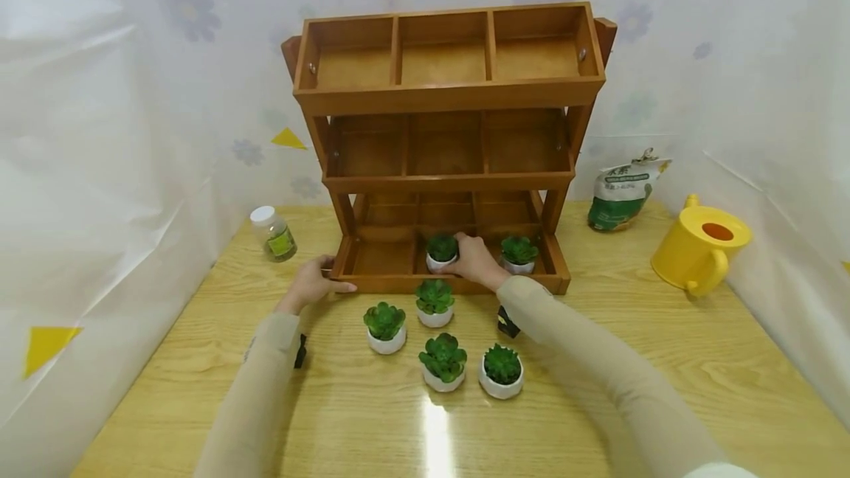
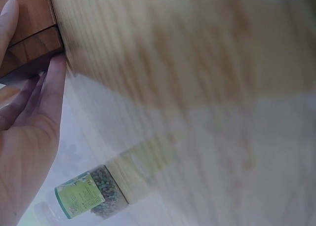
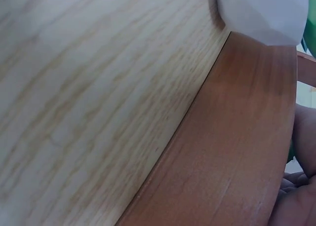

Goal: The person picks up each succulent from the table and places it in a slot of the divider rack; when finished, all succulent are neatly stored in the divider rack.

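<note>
Pinching right hand (image 1: 475, 262): holding a potted succulent (image 1: 441, 248) between thumb and fingers, parted only by the pot's width.
Held plant: between those fingers, within the bottom tier's middle compartment (underside hidden; cannot tell whether set down).
Left hand (image 1: 308, 286): gripping the bottom left corner of the wooden rack (image 1: 448, 183), with thumb on the front board (image 1: 398, 285) and fingers against the end.
Second succulent (image 1: 518, 251): right of the right fingers, in the right compartment.
Four more succulents (image 1: 443, 360): on the table (image 1: 358, 419), on the near side of the right fingers.
Jar (image 1: 274, 233): left of and beyond the left fingers.
Yellow watering can (image 1: 687, 249), clipped bag (image 1: 617, 205): well right of the right fingers.
</note>
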The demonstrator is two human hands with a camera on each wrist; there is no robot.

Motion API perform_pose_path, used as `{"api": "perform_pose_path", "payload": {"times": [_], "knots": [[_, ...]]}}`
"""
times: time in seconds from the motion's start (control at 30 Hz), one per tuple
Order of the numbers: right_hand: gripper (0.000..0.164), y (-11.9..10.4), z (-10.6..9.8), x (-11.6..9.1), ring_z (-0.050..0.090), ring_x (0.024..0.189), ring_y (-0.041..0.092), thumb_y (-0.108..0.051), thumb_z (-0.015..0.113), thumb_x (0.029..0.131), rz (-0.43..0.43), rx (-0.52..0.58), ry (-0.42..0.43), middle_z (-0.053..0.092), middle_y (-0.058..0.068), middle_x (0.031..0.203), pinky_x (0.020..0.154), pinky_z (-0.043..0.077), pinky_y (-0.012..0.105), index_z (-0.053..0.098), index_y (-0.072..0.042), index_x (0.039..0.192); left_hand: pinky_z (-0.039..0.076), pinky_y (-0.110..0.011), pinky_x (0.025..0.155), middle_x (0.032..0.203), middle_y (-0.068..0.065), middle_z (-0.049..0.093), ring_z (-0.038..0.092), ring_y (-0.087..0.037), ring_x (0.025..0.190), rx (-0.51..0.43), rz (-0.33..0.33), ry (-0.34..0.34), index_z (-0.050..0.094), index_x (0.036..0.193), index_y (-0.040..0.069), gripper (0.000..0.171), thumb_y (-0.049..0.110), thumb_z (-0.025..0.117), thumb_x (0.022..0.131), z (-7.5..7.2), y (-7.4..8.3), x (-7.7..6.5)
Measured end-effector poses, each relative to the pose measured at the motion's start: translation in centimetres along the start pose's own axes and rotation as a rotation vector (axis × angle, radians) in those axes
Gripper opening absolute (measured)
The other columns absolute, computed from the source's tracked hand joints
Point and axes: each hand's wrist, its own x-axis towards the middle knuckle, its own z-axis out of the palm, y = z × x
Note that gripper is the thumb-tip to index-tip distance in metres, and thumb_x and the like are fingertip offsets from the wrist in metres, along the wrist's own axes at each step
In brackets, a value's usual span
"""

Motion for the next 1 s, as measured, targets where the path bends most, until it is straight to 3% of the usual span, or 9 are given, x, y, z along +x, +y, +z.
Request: {"api": "perform_pose_path", "payload": {"times": [0.63, 1.0], "knots": [[0.073, -0.16, -0.26, -0.06, 0.064, 0.103, 0.033, -0.027, 0.076, 0.083, 0.018, 0.017, -0.038, 0.060, 0.026, 0.120, 0.083, 0.056, 0.041, 0.039, 0.009, 0.135, 0.051, -0.045, 0.091, 0.132, -0.023, 0.054, 0.058, -0.035, 0.113, 0.011, 0.005, 0.005, 0.044, 0.139, -0.003, 0.084, 0.034, 0.083, 0.074, 0.07, -0.16, 0.14], [0.069, -0.27, -0.10, -0.19, 0.066, 0.101, 0.032, -0.027, 0.076, 0.083, 0.018, 0.016, -0.030, 0.062, 0.025, 0.116, 0.082, 0.057, 0.040, 0.041, 0.008, 0.132, 0.052, -0.044, 0.091, 0.132, -0.024, 0.054, 0.058, -0.036, 0.113, 0.004, -0.004, 0.000, 0.044, 0.139, -0.003, 0.082, 0.031, 0.083, 0.075, 0.04, -0.22, 0.14]]}}
